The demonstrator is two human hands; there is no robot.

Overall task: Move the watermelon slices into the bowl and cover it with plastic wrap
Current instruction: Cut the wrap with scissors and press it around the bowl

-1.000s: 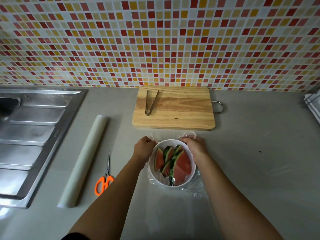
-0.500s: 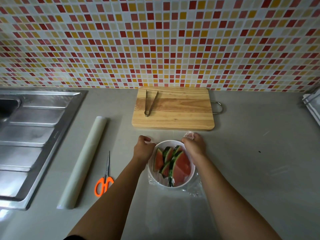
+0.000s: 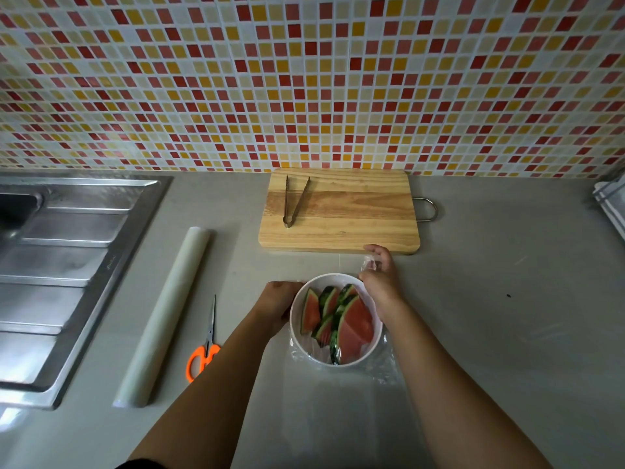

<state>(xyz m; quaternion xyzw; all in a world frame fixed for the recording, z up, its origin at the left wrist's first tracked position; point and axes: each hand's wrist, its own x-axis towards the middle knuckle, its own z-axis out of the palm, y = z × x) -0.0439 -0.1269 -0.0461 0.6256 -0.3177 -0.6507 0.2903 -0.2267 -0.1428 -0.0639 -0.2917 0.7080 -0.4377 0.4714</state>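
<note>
Right hand (image 3: pixel 380 282) moved back pinching wrap (image 3: pixel 369 265), left hand (image 3: pixel 279 299) fingers hidden

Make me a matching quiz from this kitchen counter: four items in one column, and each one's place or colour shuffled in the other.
Column one:
1. tongs
2. scissors
3. plastic wrap roll
4. watermelon slices

Column two:
A. in the white bowl
B. lying alongside the sink
C. orange handles
D. on the cutting board

Pairs: 1-D, 2-C, 3-B, 4-A

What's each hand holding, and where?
The right hand pinches the plastic wrap, bunched at the far rim; left hand curls against the bowl, left side, hold unclear.
</note>
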